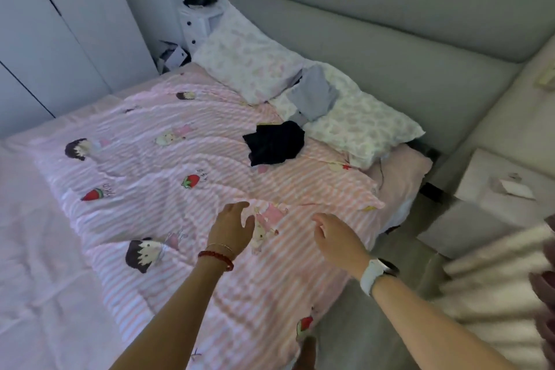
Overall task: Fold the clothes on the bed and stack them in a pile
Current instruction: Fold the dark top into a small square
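Note:
A crumpled black garment lies on the pink striped quilt near the pillows. A grey garment lies folded over between the two floral pillows. My left hand hovers over the quilt with fingers relaxed and spread, holding nothing. My right hand hovers beside it, fingers loosely curled, also empty. Both hands are well short of the black garment, nearer the bed's front edge.
Two floral pillows lean at the grey padded headboard. A white bedside cabinet with a dark object on top stands at the far corner. A white nightstand is on the right. Wardrobe doors line the left.

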`<state>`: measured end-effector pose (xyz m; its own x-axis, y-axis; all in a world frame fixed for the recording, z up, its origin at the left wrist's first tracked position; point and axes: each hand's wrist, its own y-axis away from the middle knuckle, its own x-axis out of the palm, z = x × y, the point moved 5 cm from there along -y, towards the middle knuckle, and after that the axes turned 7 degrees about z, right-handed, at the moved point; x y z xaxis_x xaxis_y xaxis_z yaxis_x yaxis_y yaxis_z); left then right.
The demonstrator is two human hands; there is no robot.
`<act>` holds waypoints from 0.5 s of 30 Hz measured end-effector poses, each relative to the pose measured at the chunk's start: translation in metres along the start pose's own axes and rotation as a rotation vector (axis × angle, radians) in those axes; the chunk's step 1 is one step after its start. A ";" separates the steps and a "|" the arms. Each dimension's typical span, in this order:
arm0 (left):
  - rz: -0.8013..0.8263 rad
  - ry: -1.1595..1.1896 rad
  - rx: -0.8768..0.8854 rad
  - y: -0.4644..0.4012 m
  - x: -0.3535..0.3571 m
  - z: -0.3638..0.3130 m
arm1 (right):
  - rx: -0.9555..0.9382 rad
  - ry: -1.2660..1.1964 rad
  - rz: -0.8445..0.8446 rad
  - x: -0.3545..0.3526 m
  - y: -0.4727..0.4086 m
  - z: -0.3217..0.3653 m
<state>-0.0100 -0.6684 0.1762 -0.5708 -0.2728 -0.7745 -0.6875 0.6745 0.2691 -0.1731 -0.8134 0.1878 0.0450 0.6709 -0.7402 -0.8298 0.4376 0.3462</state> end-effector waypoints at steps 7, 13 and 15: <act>0.013 0.117 -0.114 -0.202 0.023 -0.001 | 0.002 0.040 0.062 -0.050 -0.201 -0.039; 0.021 0.173 -0.202 -0.351 0.060 -0.005 | 0.047 -0.067 0.066 -0.059 -0.322 -0.087; 0.087 0.186 -0.261 -0.386 0.081 -0.008 | 0.062 -0.080 0.076 -0.056 -0.344 -0.104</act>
<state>0.2058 -0.9559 0.0142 -0.6884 -0.3585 -0.6305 -0.7104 0.5087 0.4864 0.0526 -1.0638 0.0505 0.0294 0.7480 -0.6631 -0.7966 0.4182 0.4365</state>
